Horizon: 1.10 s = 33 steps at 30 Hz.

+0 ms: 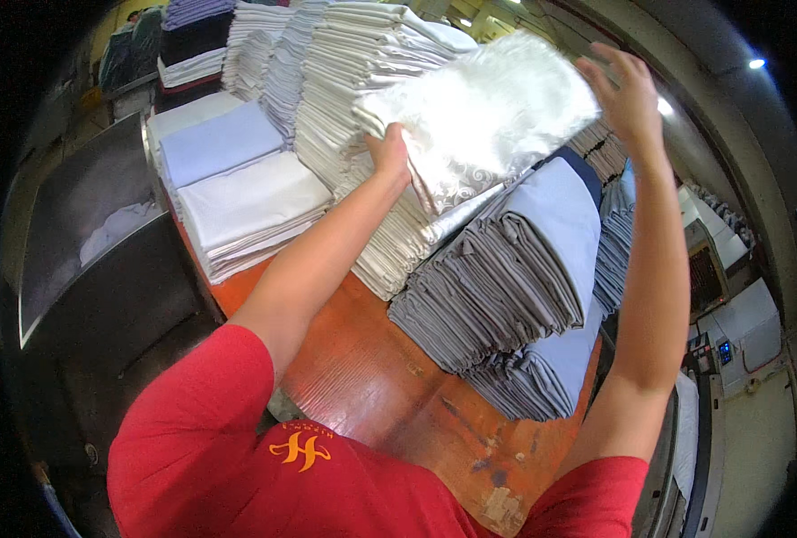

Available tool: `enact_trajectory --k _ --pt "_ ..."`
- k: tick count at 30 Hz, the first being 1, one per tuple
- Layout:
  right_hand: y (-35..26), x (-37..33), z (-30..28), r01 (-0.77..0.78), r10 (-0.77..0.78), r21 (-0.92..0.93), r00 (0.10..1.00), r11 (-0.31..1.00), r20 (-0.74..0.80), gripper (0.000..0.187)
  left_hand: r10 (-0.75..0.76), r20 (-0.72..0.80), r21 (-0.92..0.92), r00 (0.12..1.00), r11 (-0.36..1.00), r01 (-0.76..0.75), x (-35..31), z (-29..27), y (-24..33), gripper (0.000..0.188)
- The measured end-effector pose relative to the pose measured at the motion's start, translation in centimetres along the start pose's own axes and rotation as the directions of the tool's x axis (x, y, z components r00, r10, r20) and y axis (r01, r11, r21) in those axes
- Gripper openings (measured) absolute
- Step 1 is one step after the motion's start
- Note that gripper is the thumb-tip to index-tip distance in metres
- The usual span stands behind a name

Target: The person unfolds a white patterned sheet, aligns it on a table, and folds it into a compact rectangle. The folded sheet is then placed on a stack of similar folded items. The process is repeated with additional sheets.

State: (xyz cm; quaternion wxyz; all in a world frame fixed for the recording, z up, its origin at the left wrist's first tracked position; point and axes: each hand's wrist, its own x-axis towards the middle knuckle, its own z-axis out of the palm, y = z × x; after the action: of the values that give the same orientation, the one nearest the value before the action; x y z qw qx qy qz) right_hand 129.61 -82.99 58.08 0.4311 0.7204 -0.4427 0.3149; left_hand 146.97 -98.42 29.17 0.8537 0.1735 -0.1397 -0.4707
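Observation:
A folded white cloth (pixel 497 117) with a shiny woven scroll pattern lies across the top of the tall white linen stack. My left hand (pixel 389 159) grips its left edge, thumb on top and fingers hidden underneath. At the cloth's right end my right hand (pixel 630 94) is raised, its fingers apart and curved; it seems just clear of the fabric. Beneath the cloth, the folded white linens (pixel 344 90) are heaped in many layers. A pile of folded grey cloths (pixel 497 269) stands in front, on the near right side.
An orange-brown worn tabletop (pixel 353 359) carries the stacks. Folded white cloths (pixel 255 202) and a light blue cloth (pixel 219 143) sit at the left. Dark bins (pixel 111 296) stand beside the table's left edge. Machinery with a small lit display (pixel 726 351) is at the right.

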Motion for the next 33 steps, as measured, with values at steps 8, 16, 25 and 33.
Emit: enact_trajectory --k 8,16,25,33 --pt "-8.7 -15.1 2.8 -0.015 -0.067 0.200 0.914 0.980 0.399 0.030 -0.498 -0.133 0.234 0.857 0.824 0.516 2.8 -7.9 -7.4 0.082" --pt "-14.4 -18.6 6.6 -0.187 0.046 0.180 0.806 0.966 0.590 0.043 -0.006 0.150 0.926 0.989 0.352 -0.139 4.7 -9.3 -1.7 0.091" --pt "-17.3 -21.4 16.6 -0.366 0.387 -0.215 0.505 0.905 0.771 0.055 -0.465 0.124 0.908 0.877 0.410 0.089 9.1 -12.6 -2.8 0.096" --pt "-21.2 -25.8 9.7 -0.484 0.365 0.088 0.756 0.871 0.544 0.050 -0.273 0.400 0.787 0.875 0.592 -0.175 6.3 -16.2 -1.3 0.085"
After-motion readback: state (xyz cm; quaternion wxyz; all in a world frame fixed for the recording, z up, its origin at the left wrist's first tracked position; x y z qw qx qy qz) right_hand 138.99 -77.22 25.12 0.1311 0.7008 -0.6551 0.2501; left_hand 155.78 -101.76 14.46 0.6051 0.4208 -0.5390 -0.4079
